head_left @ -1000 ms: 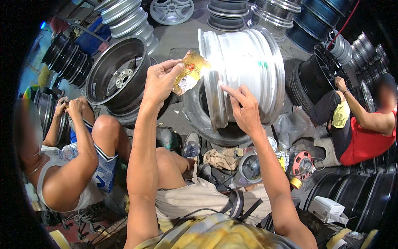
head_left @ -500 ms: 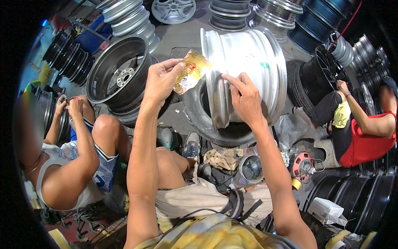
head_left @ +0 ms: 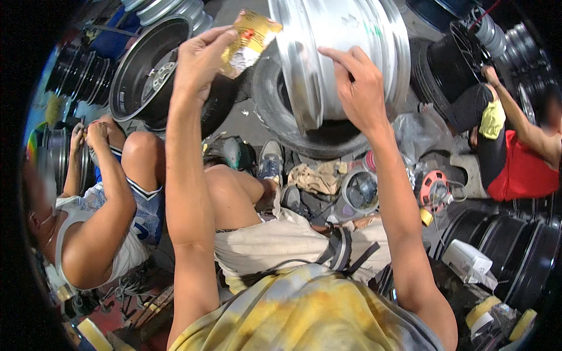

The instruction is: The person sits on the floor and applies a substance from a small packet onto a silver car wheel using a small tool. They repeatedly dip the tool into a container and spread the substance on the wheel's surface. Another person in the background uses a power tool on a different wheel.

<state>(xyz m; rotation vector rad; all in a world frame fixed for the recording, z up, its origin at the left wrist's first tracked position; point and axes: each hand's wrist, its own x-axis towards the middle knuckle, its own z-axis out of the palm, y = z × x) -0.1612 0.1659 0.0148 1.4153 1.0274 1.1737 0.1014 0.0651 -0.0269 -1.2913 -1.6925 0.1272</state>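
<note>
A thin gold sheet (head_left: 260, 28) with a torn white patch is held up beside the left edge of a silver wheel (head_left: 357, 55); the left hand (head_left: 199, 61) pinches one side between thumb and fingers, probably so its face shows. The right hand (head_left: 361, 88) grasps nothing visible, index finger stretched to the wheel, the others bent; whether its tip touches I cannot tell. The wheel sits on its side on a tyre (head_left: 264, 114), which likely stops it rolling. A dark wheel (head_left: 130, 93) lies tilted to the left, near a seated co-worker (head_left: 96, 245)
</note>
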